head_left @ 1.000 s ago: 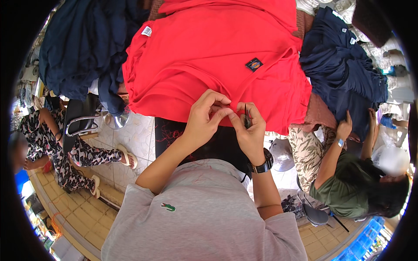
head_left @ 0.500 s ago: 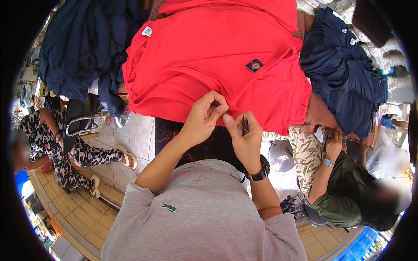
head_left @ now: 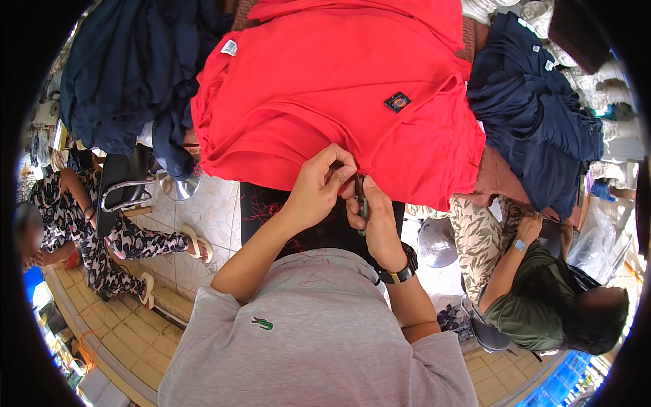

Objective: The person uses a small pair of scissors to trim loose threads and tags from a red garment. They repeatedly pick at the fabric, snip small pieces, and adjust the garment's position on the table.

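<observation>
A red shirt point(head_left: 339, 88) with a small dark patch label lies spread on the table in front of me. My left hand point(head_left: 319, 186) pinches its lower hem between the fingers. Right beside it, my right hand point(head_left: 373, 217) grips a small dark thread snipper point(head_left: 359, 200), its tip at the hem next to my left fingers. A dark watch sits on my right wrist. Below the hem a black cloth point(head_left: 271, 210) with loose red threads covers my lap.
Dark navy garments are piled at the left point(head_left: 129, 74) and right point(head_left: 536, 115). A person in a green top point(head_left: 542, 305) sits at my right. Another person in patterned clothes point(head_left: 88, 237) sits at my left on the tiled floor side.
My hands have stayed at the hem, the right one shifting slightly lower with the snipper. The person at my right has lowered their arm.
</observation>
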`<act>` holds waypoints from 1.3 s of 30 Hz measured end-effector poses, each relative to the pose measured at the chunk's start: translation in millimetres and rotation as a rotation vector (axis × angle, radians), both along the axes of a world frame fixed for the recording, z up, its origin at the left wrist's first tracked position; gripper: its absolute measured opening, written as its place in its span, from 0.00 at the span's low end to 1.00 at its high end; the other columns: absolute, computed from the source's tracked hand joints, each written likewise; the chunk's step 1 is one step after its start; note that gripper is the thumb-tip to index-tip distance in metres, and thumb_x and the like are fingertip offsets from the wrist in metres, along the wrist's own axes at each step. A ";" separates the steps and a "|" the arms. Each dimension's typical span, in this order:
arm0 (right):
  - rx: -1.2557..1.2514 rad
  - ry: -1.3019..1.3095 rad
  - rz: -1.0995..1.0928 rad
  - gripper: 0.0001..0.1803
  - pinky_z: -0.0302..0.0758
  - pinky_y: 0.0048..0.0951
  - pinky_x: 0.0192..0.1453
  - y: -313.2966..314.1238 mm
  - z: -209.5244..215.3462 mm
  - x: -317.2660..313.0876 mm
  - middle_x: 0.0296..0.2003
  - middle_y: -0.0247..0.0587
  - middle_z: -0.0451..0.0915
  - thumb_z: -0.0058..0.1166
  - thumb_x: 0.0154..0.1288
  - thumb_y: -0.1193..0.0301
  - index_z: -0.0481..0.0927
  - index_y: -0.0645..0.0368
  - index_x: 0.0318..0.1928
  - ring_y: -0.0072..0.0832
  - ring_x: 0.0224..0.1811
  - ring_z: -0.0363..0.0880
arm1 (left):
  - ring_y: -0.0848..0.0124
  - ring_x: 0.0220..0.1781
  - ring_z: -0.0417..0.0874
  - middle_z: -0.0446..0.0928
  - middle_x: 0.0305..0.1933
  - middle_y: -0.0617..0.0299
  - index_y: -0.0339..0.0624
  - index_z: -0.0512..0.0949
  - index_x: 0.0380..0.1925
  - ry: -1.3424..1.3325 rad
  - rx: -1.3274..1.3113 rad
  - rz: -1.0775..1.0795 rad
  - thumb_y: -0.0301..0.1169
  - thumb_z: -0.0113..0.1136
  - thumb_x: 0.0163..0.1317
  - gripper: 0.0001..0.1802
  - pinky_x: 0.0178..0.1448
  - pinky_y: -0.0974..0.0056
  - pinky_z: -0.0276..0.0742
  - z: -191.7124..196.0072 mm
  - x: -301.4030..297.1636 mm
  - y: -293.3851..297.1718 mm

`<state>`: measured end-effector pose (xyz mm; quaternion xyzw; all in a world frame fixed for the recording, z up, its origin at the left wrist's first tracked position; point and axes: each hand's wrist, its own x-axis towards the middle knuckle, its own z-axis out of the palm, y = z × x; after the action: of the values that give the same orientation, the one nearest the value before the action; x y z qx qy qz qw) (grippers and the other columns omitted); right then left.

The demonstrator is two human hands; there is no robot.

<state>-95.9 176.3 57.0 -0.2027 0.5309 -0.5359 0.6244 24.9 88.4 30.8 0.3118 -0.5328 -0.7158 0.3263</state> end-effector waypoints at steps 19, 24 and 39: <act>-0.006 -0.182 -0.043 0.21 0.51 0.19 0.21 -9.4 -14.1 -15.0 0.21 0.26 0.65 0.52 0.77 0.56 0.75 0.57 0.30 0.14 0.17 0.57 | 0.75 0.35 0.80 0.72 0.36 0.61 0.33 0.76 0.34 -0.070 -0.211 0.038 0.16 0.59 0.66 0.03 0.41 0.69 0.76 -1.7 -2.2 0.7; -0.021 -0.173 -0.036 0.21 0.49 0.20 0.21 -11.7 -20.2 -14.9 0.21 0.26 0.65 0.50 0.77 0.55 0.74 0.57 0.30 0.14 0.17 0.56 | 0.74 0.36 0.80 0.73 0.38 0.62 0.34 0.76 0.34 -0.046 -0.171 0.032 0.16 0.59 0.67 0.03 0.42 0.68 0.76 -0.6 -2.9 2.1; -0.242 0.474 -0.066 0.13 0.55 0.16 0.27 -8.2 -18.6 -48.6 0.40 0.24 0.77 0.60 0.65 0.83 0.81 0.63 0.50 0.07 0.24 0.57 | 0.66 0.41 0.83 0.78 0.43 0.53 0.34 0.74 0.45 -0.395 -0.496 0.033 0.24 0.69 0.62 0.15 0.45 0.63 0.81 29.8 0.2 13.0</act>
<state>-144.5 168.0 38.5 -0.3780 0.6008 -0.5532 0.4361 25.2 101.3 60.5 0.3643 -0.7391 -0.4843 0.2939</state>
